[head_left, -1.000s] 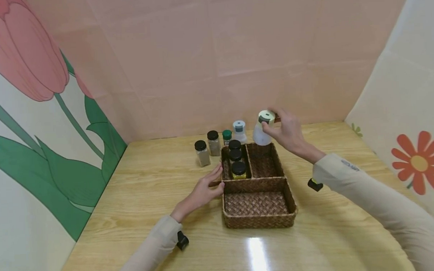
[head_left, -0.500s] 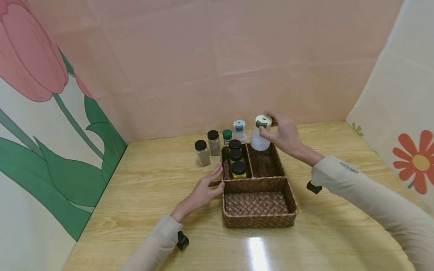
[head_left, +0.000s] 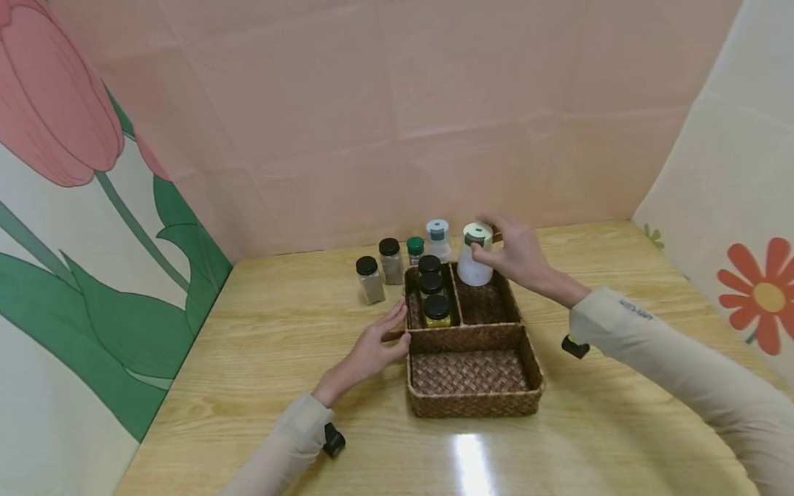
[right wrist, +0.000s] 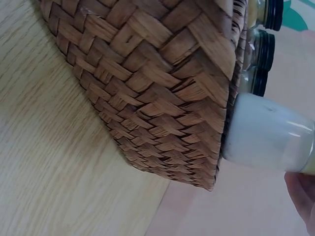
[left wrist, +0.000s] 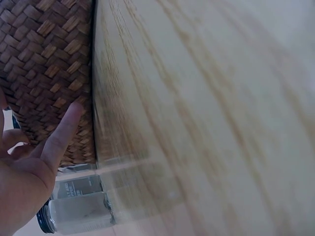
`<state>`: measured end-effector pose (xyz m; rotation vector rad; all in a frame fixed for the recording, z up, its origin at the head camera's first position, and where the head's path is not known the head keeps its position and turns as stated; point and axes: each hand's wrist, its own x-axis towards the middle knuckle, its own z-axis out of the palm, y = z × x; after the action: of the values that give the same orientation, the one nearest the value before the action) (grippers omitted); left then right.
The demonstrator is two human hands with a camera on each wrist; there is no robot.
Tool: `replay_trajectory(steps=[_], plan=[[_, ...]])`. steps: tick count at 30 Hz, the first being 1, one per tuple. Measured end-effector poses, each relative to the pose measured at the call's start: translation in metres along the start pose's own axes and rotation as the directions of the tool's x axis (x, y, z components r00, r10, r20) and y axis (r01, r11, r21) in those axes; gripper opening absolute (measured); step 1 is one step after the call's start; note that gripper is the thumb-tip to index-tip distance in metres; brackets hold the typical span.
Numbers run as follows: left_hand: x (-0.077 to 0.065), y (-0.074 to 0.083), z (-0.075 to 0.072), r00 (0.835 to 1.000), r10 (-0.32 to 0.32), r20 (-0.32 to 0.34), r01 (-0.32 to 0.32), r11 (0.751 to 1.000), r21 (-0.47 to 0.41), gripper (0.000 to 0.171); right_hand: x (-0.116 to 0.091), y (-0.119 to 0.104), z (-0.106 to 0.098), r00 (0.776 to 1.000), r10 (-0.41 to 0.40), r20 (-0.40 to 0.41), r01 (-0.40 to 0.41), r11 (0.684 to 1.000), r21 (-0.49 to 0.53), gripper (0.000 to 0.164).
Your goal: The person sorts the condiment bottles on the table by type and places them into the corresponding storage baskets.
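My right hand point(head_left: 521, 260) pinches a seasoning bottle point(head_left: 474, 270) by its pale yellow-green lid. The bottle's whitish translucent body is upright, its base just inside the back right compartment of a brown woven basket point(head_left: 475, 406). In the right wrist view the bottle point(right wrist: 268, 132) overlaps the basket's rim, and its bottom is hidden. My left hand point(head_left: 368, 351) rests against the basket's left wall, one finger point(left wrist: 61, 135) straight along the weave in the left wrist view. Several black-lidded jars point(head_left: 436, 311) stand in the back left compartment.
Behind the basket stand a blue-lidded bottle point(head_left: 438, 239) and a green-lidded jar point(head_left: 415, 249). Two black-lidded spice jars point(head_left: 371, 281) are on the table left of the basket's back corner. A pink sheet point(head_left: 393, 131) hangs behind the wooden table point(head_left: 276, 354).
My right hand has lowered the bottle and shifted it slightly left, from above the basket's back rim into the back right compartment's opening. The left hand and basket have kept still.
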<state>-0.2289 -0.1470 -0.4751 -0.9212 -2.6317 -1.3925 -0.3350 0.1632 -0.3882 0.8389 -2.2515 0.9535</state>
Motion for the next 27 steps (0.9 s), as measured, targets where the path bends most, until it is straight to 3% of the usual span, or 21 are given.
replay_trajectory(steps=[15, 27], plan=[[-0.001, 0.002, 0.0, 1.0, 0.002, -0.018, -0.002, 1.0, -0.001, 0.059, -0.009, 0.017, 0.011, 0.996, 0.011, 0.083, -0.008, 0.999, -0.039, 0.045], [-0.001, 0.002, 0.001, 1.0, -0.015, -0.013, 0.015, 1.0, 0.002, 0.058, -0.016, 0.026, 0.017, 0.989, 0.052, 0.141, -0.044, 0.997, -0.059, 0.051]])
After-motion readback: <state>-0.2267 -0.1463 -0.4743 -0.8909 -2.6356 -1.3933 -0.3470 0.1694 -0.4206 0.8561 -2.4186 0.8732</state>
